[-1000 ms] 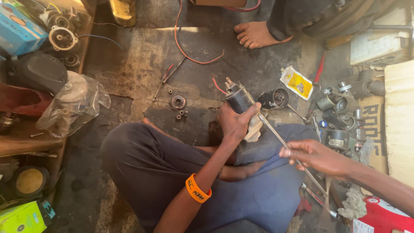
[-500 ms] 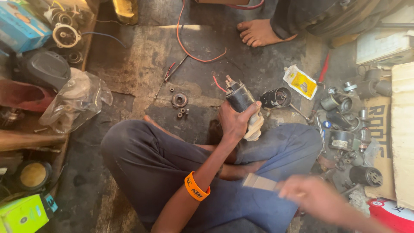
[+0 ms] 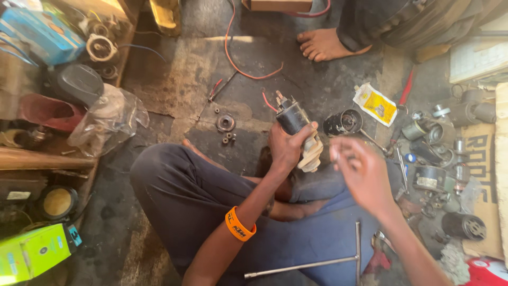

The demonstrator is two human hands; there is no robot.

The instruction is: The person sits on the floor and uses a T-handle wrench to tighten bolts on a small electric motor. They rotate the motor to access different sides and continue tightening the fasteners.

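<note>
My left hand (image 3: 286,148) grips a black cylindrical motor part (image 3: 291,117) with metal terminals and a red lead on top. A pale cloth (image 3: 312,154) is bunched under that hand. My right hand (image 3: 362,175) hovers just right of it, blurred, fingers curled toward the part; whether it holds anything is unclear. A long metal T-handle wrench (image 3: 317,263) lies across my lap, apart from both hands. An orange band (image 3: 239,226) circles my left wrist.
A black round housing (image 3: 343,123) and a yellow packet (image 3: 374,104) lie on the floor ahead. A small gear and washers (image 3: 226,123) sit left of them. Metal parts (image 3: 439,153) crowd the right. Another person's bare foot (image 3: 323,45) rests beyond a red wire (image 3: 248,69).
My right hand has let go of the T-handle wrench, which now lies on my lap, and has risen toward the motor part. My left hand keeps its grip.
</note>
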